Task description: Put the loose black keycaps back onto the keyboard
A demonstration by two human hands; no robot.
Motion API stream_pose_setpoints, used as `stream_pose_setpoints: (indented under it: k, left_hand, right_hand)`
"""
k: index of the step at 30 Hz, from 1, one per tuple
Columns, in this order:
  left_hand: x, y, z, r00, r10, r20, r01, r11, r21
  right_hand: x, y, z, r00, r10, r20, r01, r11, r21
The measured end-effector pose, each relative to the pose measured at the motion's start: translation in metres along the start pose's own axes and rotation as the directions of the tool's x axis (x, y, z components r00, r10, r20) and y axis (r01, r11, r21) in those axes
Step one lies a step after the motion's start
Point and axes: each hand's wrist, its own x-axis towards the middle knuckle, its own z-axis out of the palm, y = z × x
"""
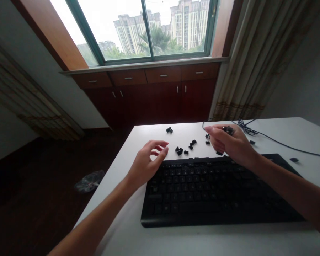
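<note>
A black keyboard [202, 192] lies on the white table, with several small black keycaps [179, 151] scattered beyond its far edge. My left hand [148, 158] is over its far left corner, the thumb and fingers loosely curved and apart, nothing seen between them. Above the far right part of the keyboard, my right hand [230, 142] is closed. A small dark object [228, 130] shows at the top of that fist; its kind cannot be made out. Another keycap [219, 153] lies just below the right hand.
A black cable [282, 142] runs across the right side of the white table [120, 199], bunched near the back. Two keycaps [169, 130] lie close to the far edge. On the floor at left is a clear plastic bag [89, 181]. Cabinets [154, 99] stand under the window.
</note>
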Motion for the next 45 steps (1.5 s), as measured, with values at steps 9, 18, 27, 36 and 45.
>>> stream_pose_setpoints:
  k: [9, 18, 27, 36, 45]
  left_hand:
    - [0.057, -0.006, 0.016, 0.91, 0.127, 0.394, -0.263, 0.913, 0.313]
    - [0.069, 0.006, 0.03, 0.847, 0.165, 0.505, -0.364, 0.873, 0.325]
    - [0.089, 0.013, 0.049, 0.816, 0.188, 0.546, -0.376, 0.891, 0.255]
    - [0.088, 0.001, 0.051, 0.876, 0.076, 0.476, -0.08, 0.997, -0.01]
    - [0.103, 0.0, 0.032, 0.853, -0.142, 0.502, 0.459, 0.662, -0.592]
  right_hand:
    - [0.027, 0.038, -0.015, 0.943, -0.024, 0.332, 0.286, 0.568, -0.772]
    - [0.031, 0.043, -0.014, 0.883, 0.081, 0.461, 0.359, 0.516, -0.778]
    - [0.033, 0.059, -0.018, 0.901, 0.086, 0.426, 0.327, 0.511, -0.795]
    - [0.031, 0.065, -0.014, 0.935, 0.079, 0.346, 0.244, 0.564, -0.789]
    - [0.04, 0.035, -0.035, 0.977, 0.028, 0.211, 0.126, 0.725, -0.678]
